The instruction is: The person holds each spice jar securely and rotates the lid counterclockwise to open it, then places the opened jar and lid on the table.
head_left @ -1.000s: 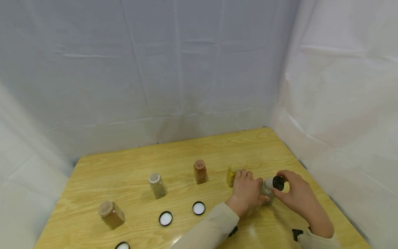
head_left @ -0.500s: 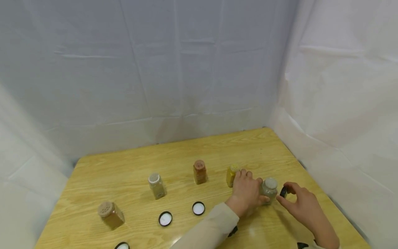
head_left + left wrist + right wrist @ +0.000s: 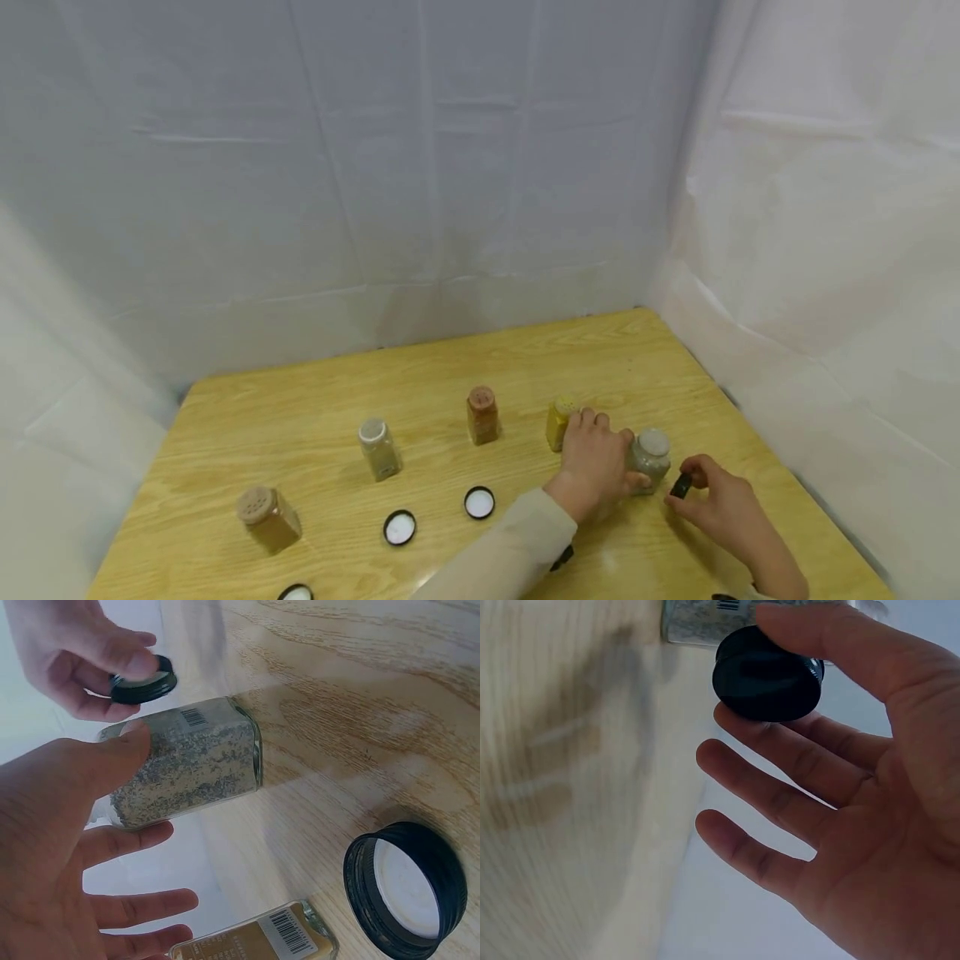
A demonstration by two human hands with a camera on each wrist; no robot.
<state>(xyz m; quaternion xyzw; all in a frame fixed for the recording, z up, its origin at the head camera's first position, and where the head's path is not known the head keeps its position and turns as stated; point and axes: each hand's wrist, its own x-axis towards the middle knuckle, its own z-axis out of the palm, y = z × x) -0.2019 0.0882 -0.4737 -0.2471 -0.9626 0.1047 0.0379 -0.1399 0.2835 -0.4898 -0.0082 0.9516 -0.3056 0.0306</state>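
Observation:
My left hand [image 3: 596, 462] grips a clear glass spice jar [image 3: 651, 454] between thumb and index finger, its other fingers spread beside a yellow-topped shaker [image 3: 558, 423]. Grey-green flakes fill most of the jar [image 3: 187, 757], which stands upright on the table with its pale top uncovered. Just right of it, my right hand [image 3: 723, 504] pinches a black screw lid [image 3: 681, 486] on edge between thumb and fingers. The right wrist view shows the lid's [image 3: 765, 679] smooth dark outer face, with the ring and little fingers extended below it.
A red-brown shaker [image 3: 482, 415], a pale-topped jar [image 3: 379, 450] and a large brown shaker [image 3: 270, 521] stand leftward on the wooden table [image 3: 322, 400]. Black lids with white liners lie nearer, one lid [image 3: 478, 502] closest to the left sleeve. White sheeting [image 3: 817, 250] borders the right edge.
My right hand has lifted the black lid off the jar, then moved it right and down toward the table, turning it on edge. My left hand has stayed on the jar.

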